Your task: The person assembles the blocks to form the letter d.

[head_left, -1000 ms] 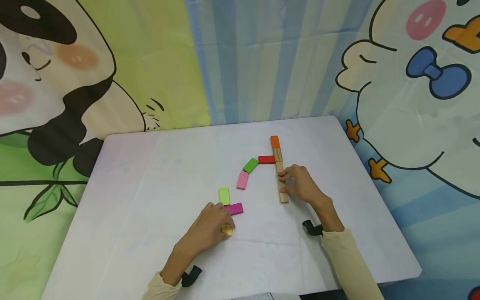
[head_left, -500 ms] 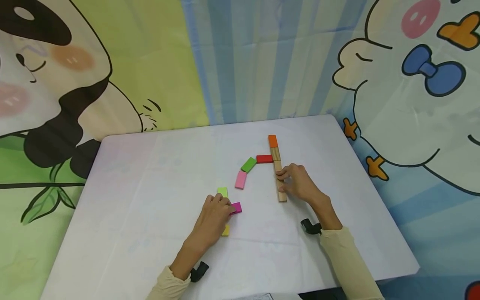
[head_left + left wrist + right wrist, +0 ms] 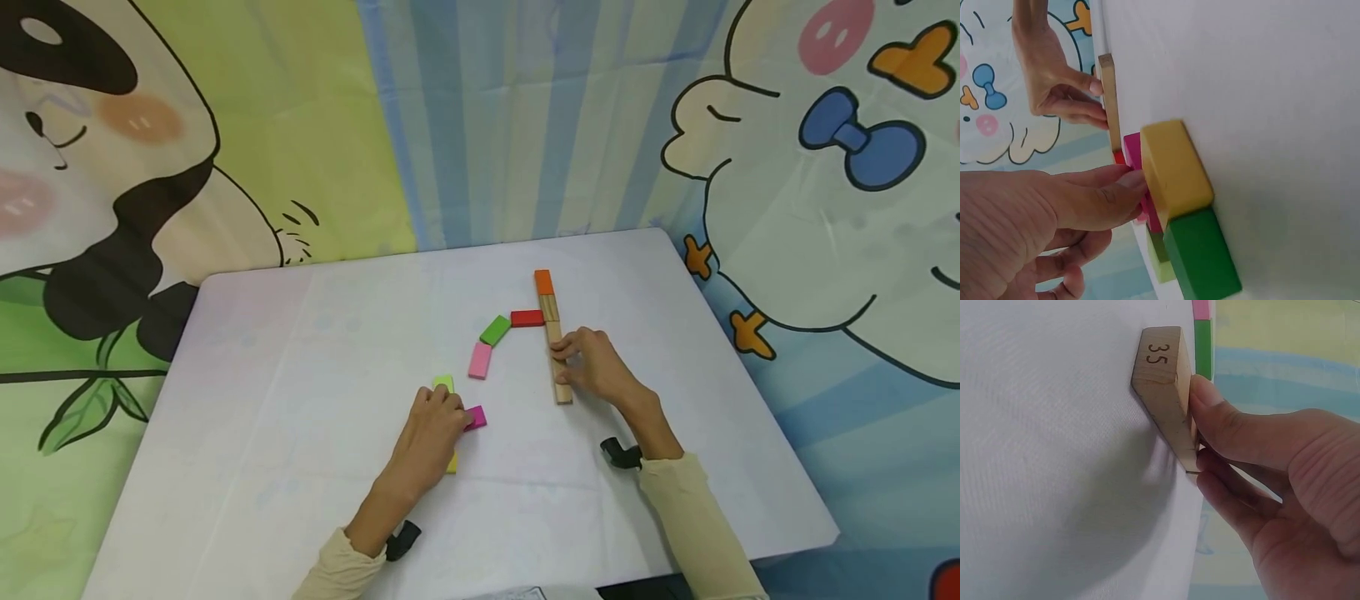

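Observation:
My left hand (image 3: 429, 437) holds a magenta block (image 3: 476, 418) between thumb and forefinger, low on the table. A lime green block (image 3: 444, 382) lies just beyond the fingers. Beside the thumb in the left wrist view are a yellow block (image 3: 1175, 169) and a dark green block (image 3: 1204, 256), end to end. My right hand (image 3: 596, 365) touches the row of plain wooden blocks (image 3: 564, 393) with thumb and fingertips spaced apart along it. The nearest wooden block (image 3: 1160, 359) bears the number 35.
An orange block (image 3: 543, 282) tops the wooden row. A red block (image 3: 527, 318) meets the row's left side, and a green block (image 3: 495, 330) and a pink block (image 3: 480, 360) curve down from it. All lie on a white table (image 3: 315, 358) before a cartoon-patterned cloth (image 3: 487, 117).
My left hand has moved from the yellow block up to the magenta block and now covers more of it and the lime one. My right hand stays on the wooden row.

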